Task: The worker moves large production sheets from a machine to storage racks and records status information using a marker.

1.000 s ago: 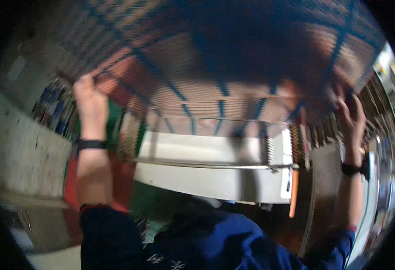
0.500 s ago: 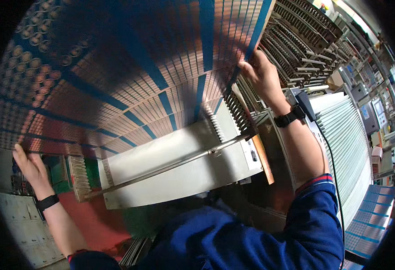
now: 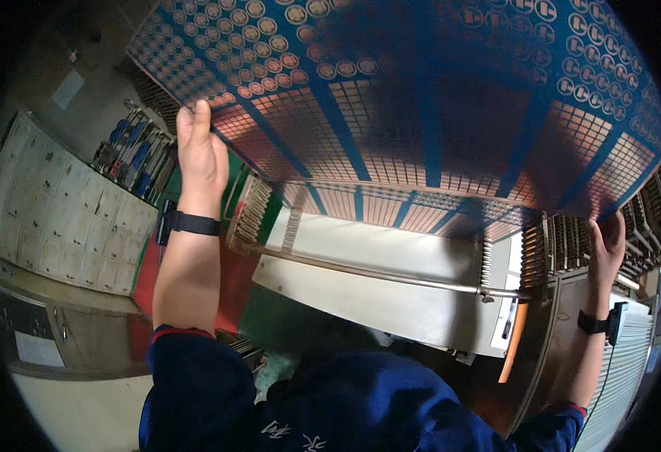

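Note:
A large blue circuit-board panel (image 3: 458, 98) with copper-coloured discs and grids fills the top of the view. My left hand (image 3: 201, 154) grips its left edge, the thumb on the face towards me. At the lower right corner my right hand (image 3: 607, 245) pinches the panel's edge. Below and behind it, a second patterned panel (image 3: 376, 207) shows in part over a white rack (image 3: 368, 301). A metal bar (image 3: 391, 277) crosses the front of this rack, with coiled springs (image 3: 534, 256) at the right end and a ribbed holder (image 3: 251, 209) at the left.
Worn pale lockers (image 3: 59, 211) stand at the left, above a cabinet (image 3: 105, 339). More racks (image 3: 643, 218) are at the far right, by a stack of pale ribbed sheets (image 3: 624, 399). Red and green flooring (image 3: 229, 301) shows beneath the rack.
My view has swung left, bringing the lockers into sight. Both hands still hold the panel, which now sits more level and further right in the picture.

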